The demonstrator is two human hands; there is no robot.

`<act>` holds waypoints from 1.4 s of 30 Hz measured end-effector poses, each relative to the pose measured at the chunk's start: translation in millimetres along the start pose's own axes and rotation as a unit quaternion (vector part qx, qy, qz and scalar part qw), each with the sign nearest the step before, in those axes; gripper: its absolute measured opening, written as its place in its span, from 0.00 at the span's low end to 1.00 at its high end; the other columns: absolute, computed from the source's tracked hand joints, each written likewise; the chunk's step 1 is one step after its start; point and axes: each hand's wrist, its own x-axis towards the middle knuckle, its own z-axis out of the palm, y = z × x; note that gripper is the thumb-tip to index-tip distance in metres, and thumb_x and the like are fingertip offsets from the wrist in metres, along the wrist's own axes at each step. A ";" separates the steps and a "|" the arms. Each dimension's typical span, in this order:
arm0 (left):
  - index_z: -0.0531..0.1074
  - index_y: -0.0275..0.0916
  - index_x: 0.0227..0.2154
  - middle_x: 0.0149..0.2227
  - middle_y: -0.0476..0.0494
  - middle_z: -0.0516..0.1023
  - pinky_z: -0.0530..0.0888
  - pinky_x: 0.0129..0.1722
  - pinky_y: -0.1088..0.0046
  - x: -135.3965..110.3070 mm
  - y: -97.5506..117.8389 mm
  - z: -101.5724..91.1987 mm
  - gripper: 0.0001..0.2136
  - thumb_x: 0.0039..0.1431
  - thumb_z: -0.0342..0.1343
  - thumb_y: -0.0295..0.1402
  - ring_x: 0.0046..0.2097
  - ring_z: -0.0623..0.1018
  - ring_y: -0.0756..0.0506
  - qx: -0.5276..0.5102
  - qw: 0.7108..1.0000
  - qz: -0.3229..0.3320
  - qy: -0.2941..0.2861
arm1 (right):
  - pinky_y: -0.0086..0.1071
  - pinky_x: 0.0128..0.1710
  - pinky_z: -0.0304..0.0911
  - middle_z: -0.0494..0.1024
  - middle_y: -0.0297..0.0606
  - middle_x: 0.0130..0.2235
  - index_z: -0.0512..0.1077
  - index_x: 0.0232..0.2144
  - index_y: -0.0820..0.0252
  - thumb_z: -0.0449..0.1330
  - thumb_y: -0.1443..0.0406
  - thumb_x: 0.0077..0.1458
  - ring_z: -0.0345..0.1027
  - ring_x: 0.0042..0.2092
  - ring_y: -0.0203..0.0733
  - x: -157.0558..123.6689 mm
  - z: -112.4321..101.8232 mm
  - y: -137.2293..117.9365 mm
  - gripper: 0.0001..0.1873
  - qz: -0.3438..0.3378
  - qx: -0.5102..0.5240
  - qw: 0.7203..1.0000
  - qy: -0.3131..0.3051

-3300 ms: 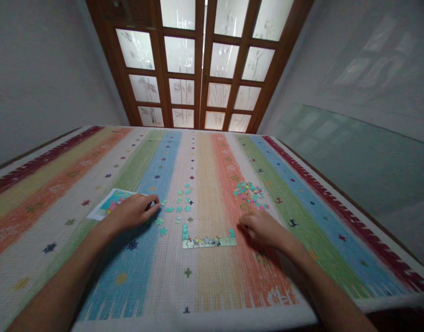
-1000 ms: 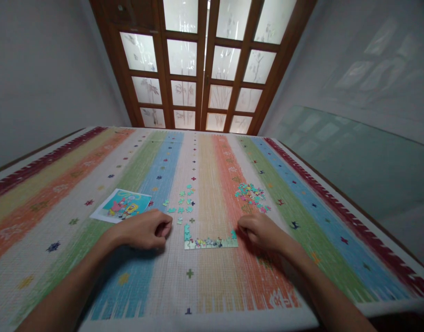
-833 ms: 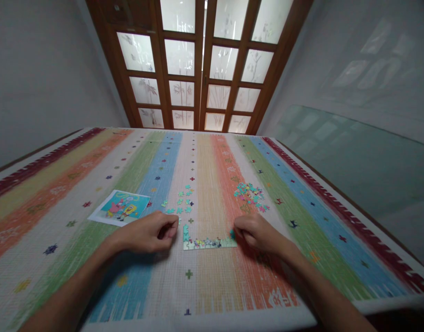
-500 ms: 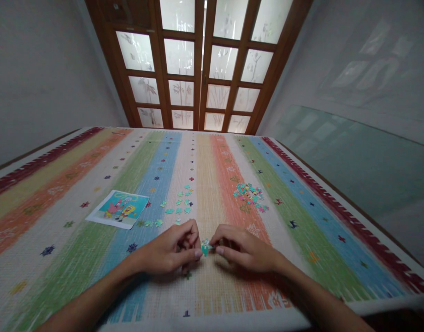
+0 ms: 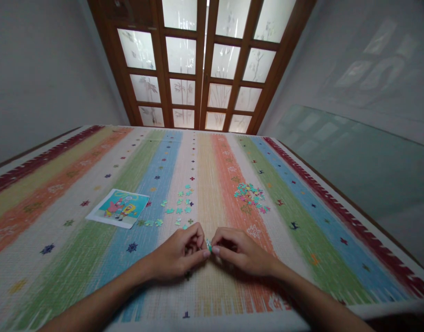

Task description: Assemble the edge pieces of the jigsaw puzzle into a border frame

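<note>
Close to the front of the table, my left hand and my right hand almost meet. Between their fingertips is a small teal jigsaw puzzle piece, pinched from both sides and mostly covered by the fingers. Whether it is one piece or two joined ones, I cannot tell. Just beyond my left hand lie several loose teal puzzle pieces, spread apart. A heap of mixed-colour puzzle pieces sits farther off, ahead of my right hand.
A cartoon picture card lies flat to the left of the loose pieces. Under everything runs a striped tablecloth with small printed figures. Wooden doors with glass panes stand behind the table, and a glass sheet is along the right wall.
My hands have come nearer each other, the left one moving right. Less of the teal puzzle piece shows between the fingers. The loose pieces, heap and card have stayed put.
</note>
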 end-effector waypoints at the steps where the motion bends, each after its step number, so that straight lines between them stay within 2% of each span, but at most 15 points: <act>1: 0.59 0.42 0.31 0.25 0.53 0.69 0.60 0.24 0.74 -0.1 -0.6 -1.4 0.11 0.66 0.55 0.37 0.24 0.65 0.52 0.041 0.999 0.017 0.009 | 0.33 0.31 0.59 0.74 0.35 0.30 0.75 0.34 0.59 0.59 0.58 0.65 0.65 0.31 0.37 0.5 -1.4 0.8 0.12 0.003 0.003 1.000 0.007; 3: 0.61 0.41 0.28 0.22 0.55 0.66 0.59 0.24 0.73 0.0 -1.3 -8.5 0.10 0.66 0.54 0.33 0.23 0.63 0.52 0.158 0.984 0.075 0.043 | 0.33 0.31 0.61 0.76 0.37 0.31 0.76 0.34 0.59 0.59 0.57 0.65 0.67 0.31 0.37 1.7 -7.0 4.1 0.13 0.018 0.014 0.999 0.026; 7: 0.63 0.40 0.23 0.23 0.49 0.68 0.61 0.27 0.70 0.2 -3.1 -42.8 0.14 0.68 0.49 0.30 0.26 0.66 0.49 0.394 0.893 0.191 0.102 | 0.36 0.35 0.67 0.80 0.42 0.34 0.77 0.35 0.59 0.61 0.53 0.63 0.73 0.35 0.42 4.1 -29.3 19.5 0.15 0.065 0.039 0.994 0.081; 10: 0.65 0.40 0.24 0.25 0.46 0.70 0.64 0.29 0.70 -1.3 -6.5 -76.8 0.14 0.69 0.48 0.31 0.27 0.69 0.48 0.498 0.838 0.176 0.137 | 0.36 0.31 0.66 0.81 0.43 0.32 0.77 0.33 0.58 0.63 0.52 0.60 0.71 0.30 0.41 4.4 -48.1 33.3 0.16 0.096 0.027 0.988 0.119; 12: 0.67 0.39 0.26 0.26 0.44 0.72 0.66 0.30 0.69 -3.3 -9.9 -95.1 0.13 0.68 0.48 0.33 0.29 0.71 0.46 0.554 0.806 0.145 0.149 | 0.37 0.32 0.67 0.81 0.43 0.32 0.78 0.33 0.58 0.64 0.53 0.59 0.71 0.30 0.42 4.1 -57.0 39.9 0.15 0.095 0.013 0.987 0.130; 15: 0.71 0.38 0.30 0.28 0.43 0.74 0.68 0.31 0.68 -6.3 -15.6 -110.0 0.12 0.67 0.47 0.36 0.30 0.73 0.44 0.605 0.780 0.083 0.139 | 0.38 0.36 0.69 0.82 0.44 0.34 0.79 0.33 0.58 0.65 0.56 0.58 0.74 0.34 0.43 3.6 -62.9 44.7 0.11 0.099 -0.003 0.986 0.131; 17: 0.74 0.37 0.34 0.30 0.41 0.77 0.70 0.33 0.67 -7.0 -19.3 -112.8 0.14 0.68 0.46 0.37 0.32 0.75 0.42 0.619 0.773 0.056 0.128 | 0.38 0.38 0.69 0.82 0.44 0.34 0.79 0.32 0.58 0.65 0.59 0.58 0.75 0.35 0.44 3.3 -63.6 45.6 0.09 0.105 -0.018 0.987 0.121; 21: 0.77 0.35 0.40 0.35 0.36 0.80 0.72 0.36 0.65 -6.1 -24.6 -111.7 0.17 0.68 0.45 0.39 0.36 0.79 0.39 0.629 0.769 0.030 0.109 | 0.36 0.36 0.67 0.82 0.42 0.32 0.80 0.32 0.58 0.63 0.63 0.58 0.73 0.32 0.42 2.6 -63.3 45.4 0.07 0.111 -0.048 0.989 0.089; 30: 0.77 0.36 0.39 0.37 0.35 0.81 0.73 0.38 0.64 -5.1 -28.9 -110.7 0.17 0.69 0.45 0.38 0.38 0.80 0.39 0.629 0.773 -0.009 0.082 | 0.37 0.39 0.66 0.84 0.41 0.34 0.82 0.34 0.57 0.64 0.66 0.60 0.75 0.36 0.43 1.7 -62.7 49.4 0.06 0.068 -0.133 0.987 0.059; 35: 0.77 0.37 0.39 0.38 0.36 0.81 0.73 0.38 0.64 -5.7 -32.1 -111.6 0.16 0.70 0.45 0.39 0.39 0.79 0.39 0.621 0.779 -0.014 0.083 | 0.37 0.39 0.65 0.83 0.41 0.35 0.81 0.33 0.57 0.64 0.68 0.59 0.74 0.37 0.43 2.5 -59.9 47.0 0.05 0.069 -0.177 0.979 0.067; 42: 0.77 0.37 0.38 0.37 0.36 0.81 0.72 0.38 0.65 -5.4 -33.0 -112.2 0.17 0.70 0.45 0.39 0.38 0.80 0.40 0.612 0.787 -0.021 0.075 | 0.38 0.37 0.63 0.79 0.40 0.33 0.78 0.32 0.56 0.65 0.67 0.59 0.70 0.35 0.44 1.4 -57.7 46.8 0.02 0.062 -0.201 0.975 0.075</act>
